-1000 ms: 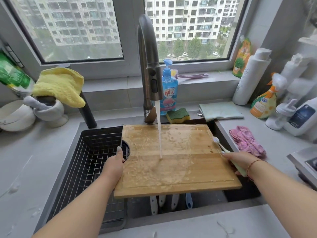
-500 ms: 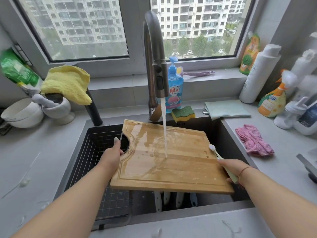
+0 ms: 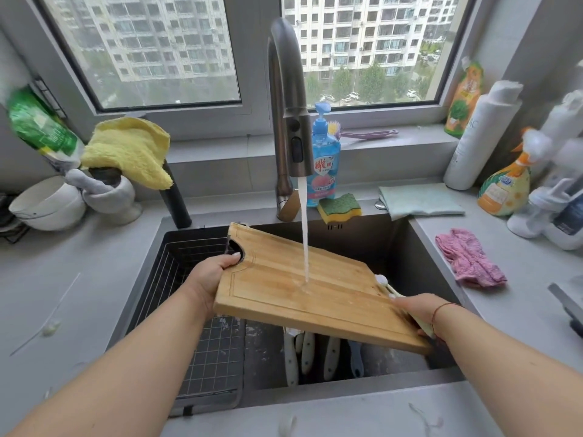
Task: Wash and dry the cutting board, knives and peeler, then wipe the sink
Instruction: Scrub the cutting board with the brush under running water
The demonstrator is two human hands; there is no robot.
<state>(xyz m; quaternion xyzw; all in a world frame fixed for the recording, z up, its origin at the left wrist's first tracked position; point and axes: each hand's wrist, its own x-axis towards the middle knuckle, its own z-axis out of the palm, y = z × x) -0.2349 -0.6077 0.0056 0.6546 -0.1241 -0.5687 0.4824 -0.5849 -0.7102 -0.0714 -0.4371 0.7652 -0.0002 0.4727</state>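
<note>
Rectangular bamboo cutting board (image 3: pixel 315 291), pale golden wood with a groove running near its edges and a curved handle cutout at its far left corner, is held over the dark sink (image 3: pixel 407 247), tilted so its right side dips lower. We see a white stream of water (image 3: pixel 304 234) falling from the tall grey metal faucet (image 3: pixel 288 121) onto the middle of the board, whose surface looks wet and glossy. Our left hand (image 3: pixel 211 274) grips the board's left edge, thumb curled into the cutout. Our right hand (image 3: pixel 416 309) holds the right edge, fingers wrapped around a pale-handled brush (image 3: pixel 386 287) pressed against the board. Under the board, white-handled knives (image 3: pixel 307 351) and a blue-handled tool (image 3: pixel 355 357) lie on the sink floor. A black wire rack (image 3: pixel 202 342) fills the sink's left part.
</note>
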